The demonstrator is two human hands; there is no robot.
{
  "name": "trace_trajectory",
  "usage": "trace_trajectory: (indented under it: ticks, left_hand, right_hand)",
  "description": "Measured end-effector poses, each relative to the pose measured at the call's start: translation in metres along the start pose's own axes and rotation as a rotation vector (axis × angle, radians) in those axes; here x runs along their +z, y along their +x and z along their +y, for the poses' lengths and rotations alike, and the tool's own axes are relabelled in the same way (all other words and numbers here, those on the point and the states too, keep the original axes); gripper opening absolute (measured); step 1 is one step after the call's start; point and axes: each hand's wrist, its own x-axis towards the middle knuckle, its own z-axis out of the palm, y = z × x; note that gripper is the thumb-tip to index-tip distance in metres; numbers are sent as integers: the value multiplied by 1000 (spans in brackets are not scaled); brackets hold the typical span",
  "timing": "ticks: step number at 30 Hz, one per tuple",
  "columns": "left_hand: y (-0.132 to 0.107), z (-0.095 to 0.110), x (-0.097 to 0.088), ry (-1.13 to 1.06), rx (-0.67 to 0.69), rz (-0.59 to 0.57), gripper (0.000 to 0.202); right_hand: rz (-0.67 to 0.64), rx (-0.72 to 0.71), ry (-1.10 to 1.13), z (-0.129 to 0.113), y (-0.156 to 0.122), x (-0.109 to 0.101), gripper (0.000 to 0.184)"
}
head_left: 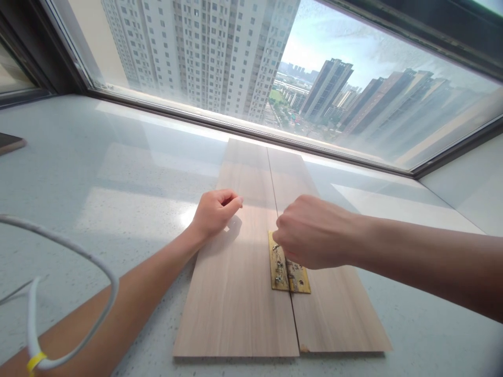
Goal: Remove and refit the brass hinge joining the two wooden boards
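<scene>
Two pale wooden boards lie side by side, the left board (236, 309) wider than the right board (334, 309), with a narrow seam between them. A brass-coloured hinge (280, 275) straddles this seam, and several screws sit in its holes. Over the hinge's upper part, my right hand (314, 230) is closed in a fist, hiding that area and whatever its fingers hold. My left hand (216, 212) rests at the left board's edge, fingers curled and thumb pressed to them. Anything inside that pinch is too small or hidden to name.
A white speckled sill (129, 178) bears the boards. Behind them runs a dark window frame (196, 118), with tall buildings outside. A white cable (78, 251) with a yellow band loops at the left, in front of my forearm. A dark flat object (11, 142) lies at the left edge.
</scene>
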Motion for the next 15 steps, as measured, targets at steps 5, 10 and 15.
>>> trace_trajectory:
  ticks: [5,10,15]
  left_hand:
    - [0,0,0,16,14,9,26]
    - [0,0,0,6,1,10,25]
    - [2,-2,0,5,28,13,26]
  right_hand:
    - [-184,447,526,3,0,-9,25]
    - [-336,700,885,7,5,-6,23]
    - [-197,446,604,13,7,-1,13]
